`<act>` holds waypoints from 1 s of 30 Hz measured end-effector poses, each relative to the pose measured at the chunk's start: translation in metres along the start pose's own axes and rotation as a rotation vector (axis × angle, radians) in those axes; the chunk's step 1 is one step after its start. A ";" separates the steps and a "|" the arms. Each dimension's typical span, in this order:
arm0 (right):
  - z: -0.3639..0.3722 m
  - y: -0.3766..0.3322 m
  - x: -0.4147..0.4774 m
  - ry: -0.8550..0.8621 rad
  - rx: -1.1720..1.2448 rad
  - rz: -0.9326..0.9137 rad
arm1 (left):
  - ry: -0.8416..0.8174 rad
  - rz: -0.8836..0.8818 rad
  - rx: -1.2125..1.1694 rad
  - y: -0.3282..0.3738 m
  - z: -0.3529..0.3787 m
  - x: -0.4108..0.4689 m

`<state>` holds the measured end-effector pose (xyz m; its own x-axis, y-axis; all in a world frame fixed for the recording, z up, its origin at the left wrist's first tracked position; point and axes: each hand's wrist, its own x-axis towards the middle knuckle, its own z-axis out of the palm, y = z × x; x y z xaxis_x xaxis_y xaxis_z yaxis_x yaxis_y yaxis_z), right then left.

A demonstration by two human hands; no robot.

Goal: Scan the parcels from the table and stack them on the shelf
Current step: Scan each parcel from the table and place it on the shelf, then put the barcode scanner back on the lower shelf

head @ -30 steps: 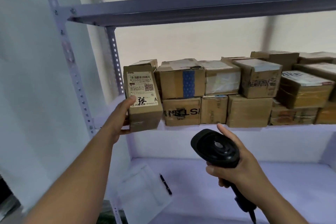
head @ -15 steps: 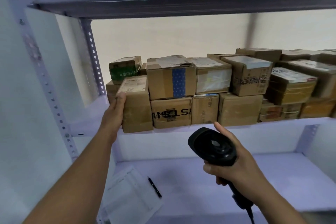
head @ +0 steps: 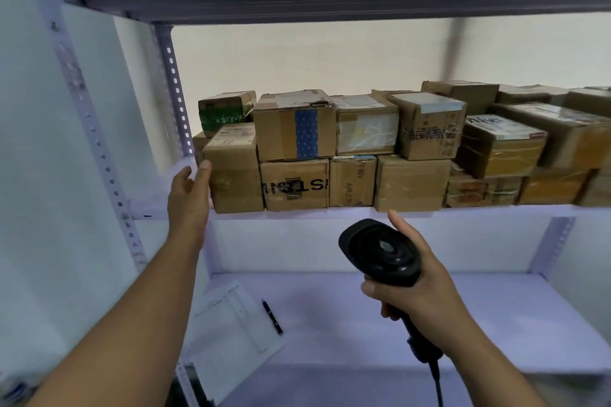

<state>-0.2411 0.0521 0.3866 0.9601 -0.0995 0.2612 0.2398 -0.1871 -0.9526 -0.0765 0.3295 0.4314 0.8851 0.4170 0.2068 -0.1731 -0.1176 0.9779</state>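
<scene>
Head view: our left hand (head: 189, 200), fingers straight, touches the left side of the brown parcel (head: 235, 175), and our right hand (head: 426, 294) grips the black scanner (head: 380, 253) just below the shelf (head: 330, 214). We see the parcel, label on top, at the left end of the shelf, tight against taped cardboard boxes (head: 410, 182) stacked two high. Lower down lie a paper sheet (head: 231, 324) and pen (head: 272, 317).

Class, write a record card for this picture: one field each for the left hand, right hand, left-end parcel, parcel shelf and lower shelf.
Left hand: open, fingertips at the left-end parcel
Right hand: grips the black scanner by its handle
Left-end parcel: upright, against the other cardboard parcels
Parcel shelf: parcels in two layers
Lower shelf: paper sheet and pen
</scene>
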 end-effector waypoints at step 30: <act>-0.153 0.051 0.001 0.104 0.217 0.054 | -0.831 -0.036 0.087 -0.030 0.210 -0.305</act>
<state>-0.2500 -0.1065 0.3621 0.9551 -0.2055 0.2133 0.2248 0.0339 -0.9738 -0.2506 0.0165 0.3323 0.9259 -0.3743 0.0510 -0.1345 -0.2005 0.9704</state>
